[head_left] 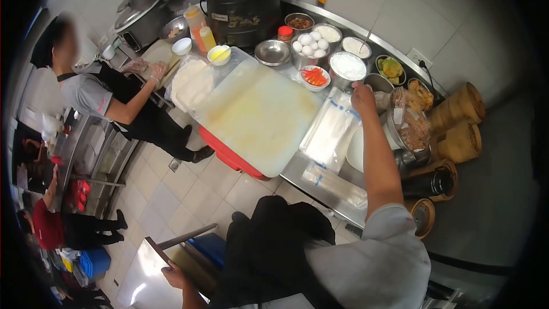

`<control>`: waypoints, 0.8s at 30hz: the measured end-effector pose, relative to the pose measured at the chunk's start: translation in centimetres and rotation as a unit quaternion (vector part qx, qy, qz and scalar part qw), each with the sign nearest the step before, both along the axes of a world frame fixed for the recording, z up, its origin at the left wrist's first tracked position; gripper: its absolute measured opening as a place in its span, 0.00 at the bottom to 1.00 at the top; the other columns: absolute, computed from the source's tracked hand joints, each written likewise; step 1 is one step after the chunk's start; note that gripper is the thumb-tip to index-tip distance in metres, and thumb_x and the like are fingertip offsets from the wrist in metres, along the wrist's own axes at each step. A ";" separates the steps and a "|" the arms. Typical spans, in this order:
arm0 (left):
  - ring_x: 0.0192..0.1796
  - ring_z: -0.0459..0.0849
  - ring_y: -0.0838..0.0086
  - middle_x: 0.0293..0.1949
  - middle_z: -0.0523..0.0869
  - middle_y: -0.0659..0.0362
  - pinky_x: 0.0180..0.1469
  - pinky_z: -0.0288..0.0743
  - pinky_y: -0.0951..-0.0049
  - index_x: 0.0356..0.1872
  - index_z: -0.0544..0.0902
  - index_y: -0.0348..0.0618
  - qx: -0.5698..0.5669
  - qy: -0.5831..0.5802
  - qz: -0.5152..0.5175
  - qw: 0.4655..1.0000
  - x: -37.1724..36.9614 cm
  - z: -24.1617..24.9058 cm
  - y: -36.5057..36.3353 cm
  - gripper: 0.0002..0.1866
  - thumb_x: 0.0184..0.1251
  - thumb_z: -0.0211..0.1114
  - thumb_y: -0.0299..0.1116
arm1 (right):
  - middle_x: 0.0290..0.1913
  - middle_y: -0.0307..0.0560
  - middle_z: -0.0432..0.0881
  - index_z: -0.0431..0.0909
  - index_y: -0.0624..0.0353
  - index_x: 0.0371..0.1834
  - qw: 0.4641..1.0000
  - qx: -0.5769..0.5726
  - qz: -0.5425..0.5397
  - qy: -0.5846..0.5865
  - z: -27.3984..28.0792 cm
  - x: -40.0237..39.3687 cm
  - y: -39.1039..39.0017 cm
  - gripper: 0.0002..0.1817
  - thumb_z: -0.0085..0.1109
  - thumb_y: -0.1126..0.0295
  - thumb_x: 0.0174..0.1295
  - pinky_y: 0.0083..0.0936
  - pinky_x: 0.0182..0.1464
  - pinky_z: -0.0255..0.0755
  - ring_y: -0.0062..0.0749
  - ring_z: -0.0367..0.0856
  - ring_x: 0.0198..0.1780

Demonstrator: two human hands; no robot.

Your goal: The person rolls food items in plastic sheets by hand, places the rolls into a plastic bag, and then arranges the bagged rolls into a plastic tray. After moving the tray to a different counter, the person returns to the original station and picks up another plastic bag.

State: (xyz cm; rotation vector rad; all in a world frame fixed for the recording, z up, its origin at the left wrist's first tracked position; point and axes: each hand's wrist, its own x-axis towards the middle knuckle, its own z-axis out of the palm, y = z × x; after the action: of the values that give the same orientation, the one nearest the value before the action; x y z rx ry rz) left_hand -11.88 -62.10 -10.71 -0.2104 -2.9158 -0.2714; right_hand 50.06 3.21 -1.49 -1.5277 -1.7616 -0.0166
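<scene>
My right hand point(363, 99) reaches across the counter, its fingers closed at the near rim of a metal tub of white powder point(349, 66). Just below that hand lie clear plastic bags with blue marks point(331, 125). Low on the left, my left hand point(175, 277) has its fingers bent over the dark edge of a shiny metal panel point(150, 277). A large, stained white cutting board point(260, 111) spreads over the counter left of my right arm. Beside the tub are a bowl of sliced red peppers point(314, 77) and a pot of white eggs point(309, 44).
Bamboo steamers point(457, 109) and a bagged brown food point(413, 123) stand right of my arm. A big black pot point(243, 6) sits at the back. One co-worker point(94, 88) in plastic gloves works at left; another person point(48, 223) is farther off. A red container point(234, 157) sits under the board.
</scene>
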 end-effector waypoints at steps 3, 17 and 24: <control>0.30 0.80 0.51 0.26 0.81 0.52 0.38 0.73 0.49 0.31 0.72 0.43 0.001 0.000 -0.007 1.000 0.1 -0.2 -0.9 0.27 0.70 0.61 0.60 | 0.40 0.59 0.86 0.83 0.58 0.42 0.992 -0.128 0.004 0.018 -1.7 1.4 1.6 0.09 0.55 0.74 0.60 0.47 0.49 0.76 0.57 0.84 0.47; 0.29 0.79 0.52 0.25 0.80 0.54 0.36 0.73 0.52 0.29 0.72 0.45 0.028 -0.015 0.016 0.999 0.7 0.6 -0.4 0.24 0.70 0.64 0.55 | 0.46 0.55 0.88 0.88 0.56 0.38 0.902 -0.267 -0.035 -0.338 -0.7 -1.7 1.8 0.12 0.55 0.65 0.61 0.44 0.52 0.80 0.49 0.87 0.52; 0.29 0.80 0.51 0.25 0.80 0.54 0.36 0.73 0.51 0.29 0.71 0.44 0.028 0.001 0.016 0.999 0.9 0.8 -0.2 0.23 0.69 0.65 0.53 | 0.48 0.59 0.87 0.85 0.59 0.46 0.881 -0.325 0.025 -0.342 0.3 -2.0 1.7 0.17 0.57 0.65 0.56 0.45 0.55 0.79 0.54 0.86 0.49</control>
State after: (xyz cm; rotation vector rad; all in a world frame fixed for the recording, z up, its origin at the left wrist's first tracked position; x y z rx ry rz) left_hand -10.96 -62.34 -9.87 -0.1539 -2.9020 -0.3476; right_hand 48.08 4.96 -1.22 -2.1264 -2.5393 0.0789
